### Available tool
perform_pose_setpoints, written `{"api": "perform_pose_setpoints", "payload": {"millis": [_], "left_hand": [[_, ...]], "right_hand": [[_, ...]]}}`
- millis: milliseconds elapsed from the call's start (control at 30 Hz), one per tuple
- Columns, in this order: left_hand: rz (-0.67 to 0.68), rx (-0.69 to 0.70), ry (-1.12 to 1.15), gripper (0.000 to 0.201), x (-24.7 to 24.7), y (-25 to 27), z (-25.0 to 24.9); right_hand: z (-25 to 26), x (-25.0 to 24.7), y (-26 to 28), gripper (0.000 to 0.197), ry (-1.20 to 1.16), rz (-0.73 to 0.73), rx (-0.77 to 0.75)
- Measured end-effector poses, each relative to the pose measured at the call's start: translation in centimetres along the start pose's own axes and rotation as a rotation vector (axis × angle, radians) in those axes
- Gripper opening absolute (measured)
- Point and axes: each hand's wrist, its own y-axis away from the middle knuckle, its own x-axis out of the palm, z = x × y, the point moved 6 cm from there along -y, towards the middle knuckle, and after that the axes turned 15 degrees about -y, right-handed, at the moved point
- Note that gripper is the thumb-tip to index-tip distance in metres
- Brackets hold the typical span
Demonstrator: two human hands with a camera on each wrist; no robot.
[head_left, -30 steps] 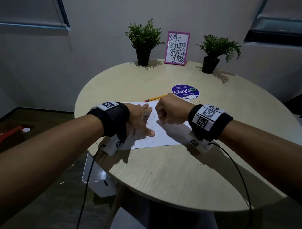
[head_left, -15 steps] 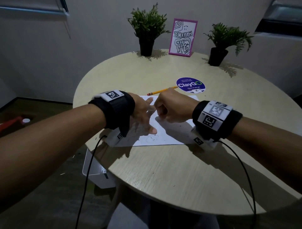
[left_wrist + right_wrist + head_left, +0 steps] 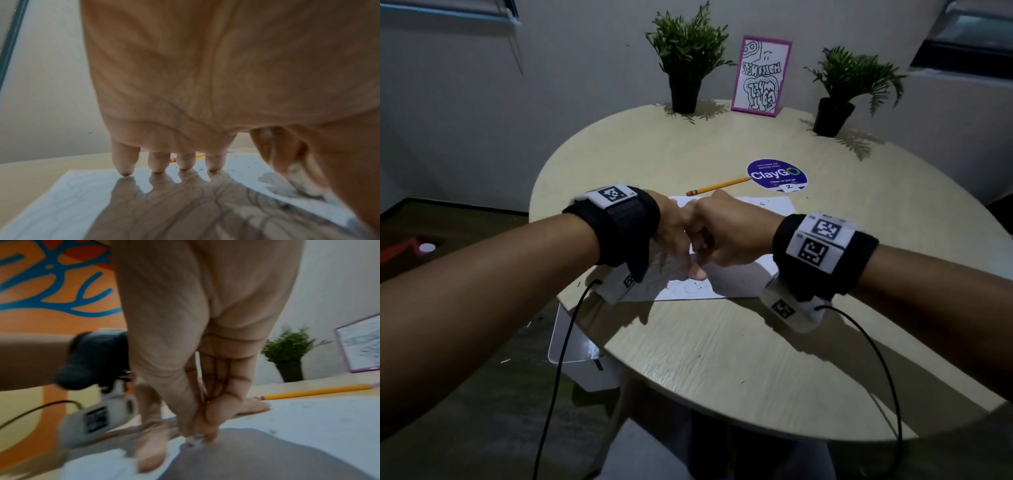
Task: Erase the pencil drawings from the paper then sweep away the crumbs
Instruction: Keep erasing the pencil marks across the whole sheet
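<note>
1. Because the thin white sheet of paper (image 3: 739,274) would slide under rubbing, I spread my left hand (image 3: 674,236) on it, fingers straight, fingertips (image 3: 157,167) pressing it to the round pale wooden desk (image 3: 722,359).
2. My right hand (image 3: 729,236) curls its grip tight round a small white eraser (image 3: 302,180), touching the pencil lines beside my left thumb.
3. Dark crumbs (image 3: 272,431) lie scattered on the paper, unswept.
4. A yellow pencil (image 3: 717,186) lies idle beyond the paper.

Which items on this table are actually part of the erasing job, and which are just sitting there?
In use: paper with pencil drawings, white eraser pinched by the right hand, left hand pressing the sheet flat.

Lying about: pencil, ClayGo sticker, two potted plants, pink-framed picture.
</note>
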Motion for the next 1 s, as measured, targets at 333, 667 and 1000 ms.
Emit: {"api": "perform_pose_setpoints", "payload": {"millis": [333,667,1000], "left_hand": [[0.0,0.018,-0.003,0.065,-0.1,1.3,-0.4],[-0.017,0.038,-0.063,0.1,-0.7,2.0,-1.1],[-0.008,0.053,-0.055,0.106,-0.3,1.4,-0.7]], "right_hand": [[0.2,0.3,0.1,0.008,0.044,0.0,0.018],[-0.3,-0.5,0.3,0.009,0.019,-0.048,0.039],[-1.0,-0.9,0.4,0.006,0.017,-0.072,0.077]]}}
